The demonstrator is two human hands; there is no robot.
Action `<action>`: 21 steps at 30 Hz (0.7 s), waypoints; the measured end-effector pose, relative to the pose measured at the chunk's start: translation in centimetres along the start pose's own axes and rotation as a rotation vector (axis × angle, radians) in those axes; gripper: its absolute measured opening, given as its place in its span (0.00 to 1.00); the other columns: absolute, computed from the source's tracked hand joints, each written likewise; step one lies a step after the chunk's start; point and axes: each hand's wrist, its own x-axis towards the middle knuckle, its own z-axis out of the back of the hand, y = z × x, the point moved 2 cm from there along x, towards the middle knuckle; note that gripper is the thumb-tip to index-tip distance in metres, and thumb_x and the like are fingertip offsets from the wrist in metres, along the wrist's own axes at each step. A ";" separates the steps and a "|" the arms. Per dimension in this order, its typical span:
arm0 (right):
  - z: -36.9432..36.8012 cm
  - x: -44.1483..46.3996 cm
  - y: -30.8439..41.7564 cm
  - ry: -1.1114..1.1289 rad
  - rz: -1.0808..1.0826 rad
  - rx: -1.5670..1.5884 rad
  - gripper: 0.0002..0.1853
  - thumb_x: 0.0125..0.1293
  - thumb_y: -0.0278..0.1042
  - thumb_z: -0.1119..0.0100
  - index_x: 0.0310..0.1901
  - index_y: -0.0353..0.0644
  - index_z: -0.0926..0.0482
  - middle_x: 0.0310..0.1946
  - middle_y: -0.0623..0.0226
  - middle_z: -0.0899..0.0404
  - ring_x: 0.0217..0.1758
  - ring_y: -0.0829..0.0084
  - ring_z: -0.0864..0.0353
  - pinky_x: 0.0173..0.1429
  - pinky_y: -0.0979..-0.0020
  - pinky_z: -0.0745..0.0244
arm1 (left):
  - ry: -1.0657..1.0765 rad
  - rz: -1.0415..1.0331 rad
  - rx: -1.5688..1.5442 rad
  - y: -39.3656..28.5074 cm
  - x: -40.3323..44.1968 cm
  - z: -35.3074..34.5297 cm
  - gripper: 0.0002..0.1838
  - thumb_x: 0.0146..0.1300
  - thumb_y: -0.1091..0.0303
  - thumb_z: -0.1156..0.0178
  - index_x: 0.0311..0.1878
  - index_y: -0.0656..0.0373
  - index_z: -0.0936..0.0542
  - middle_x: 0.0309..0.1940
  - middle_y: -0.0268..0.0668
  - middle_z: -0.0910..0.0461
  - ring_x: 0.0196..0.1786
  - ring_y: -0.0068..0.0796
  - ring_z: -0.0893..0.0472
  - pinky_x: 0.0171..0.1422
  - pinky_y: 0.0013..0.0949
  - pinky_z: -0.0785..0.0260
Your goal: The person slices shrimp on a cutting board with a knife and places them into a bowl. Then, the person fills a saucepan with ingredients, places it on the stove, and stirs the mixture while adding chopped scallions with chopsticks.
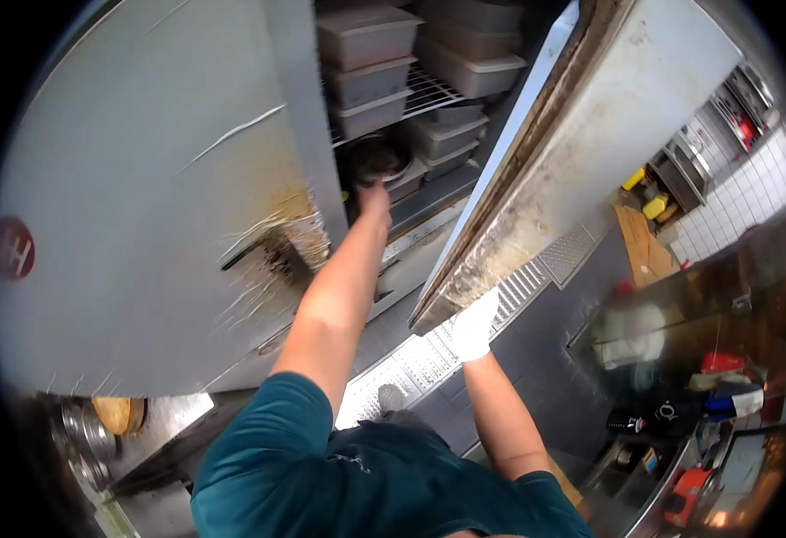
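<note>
My bare left hand (374, 204) reaches into the open refrigerator and is at the near rim of a dark round bowl (377, 160) on the lower level. Its fingers look closed on the rim, though they are partly hidden. What the bowl contains is too dark to make out. My right hand (476, 327), in a white glove, grips the refrigerator door (581, 134) near its lower corner. Stacked lidded plastic tubs (370, 40) sit on a wire shelf (430, 92) above the bowl, and more tubs (447, 134) stand beside it.
A closed door panel (160, 179) with peeling film fills the left. Metal drain grating (424, 359) crosses the floor below. At the right are a cardboard piece (641, 247) and a cluttered counter. Round metal pans (88, 435) stand at lower left.
</note>
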 end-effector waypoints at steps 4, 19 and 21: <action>-0.4 2.3 -5.1 0.076 0.137 -0.339 0.31 0.87 0.47 0.63 0.79 0.31 0.40 0.76 0.54 0.35 0.78 0.63 0.36 0.82 0.61 0.42 | 0.297 -0.111 0.340 2.1 -14.0 10.6 0.39 0.82 0.43 0.50 0.82 0.65 0.39 0.84 0.49 0.41 0.86 0.42 0.43 0.87 0.42 0.51; -19.6 -3.3 -14.2 -0.088 0.368 -0.892 0.40 0.83 0.61 0.59 0.80 0.33 0.40 0.82 0.46 0.42 0.84 0.51 0.40 0.88 0.52 0.49 | -1.483 0.777 0.547 18.9 -78.4 90.5 0.20 0.64 0.63 0.43 0.51 0.70 0.15 0.56 0.62 0.16 0.61 0.61 0.17 0.68 0.51 0.26; -12.1 -2.8 -23.5 -0.164 0.083 -1.017 0.46 0.79 0.67 0.53 0.77 0.27 0.37 0.77 0.35 0.37 0.78 0.46 0.32 0.84 0.50 0.41 | -1.613 0.796 0.332 24.9 -83.0 92.8 0.21 0.63 0.66 0.42 0.53 0.72 0.16 0.55 0.61 0.15 0.62 0.59 0.17 0.67 0.47 0.25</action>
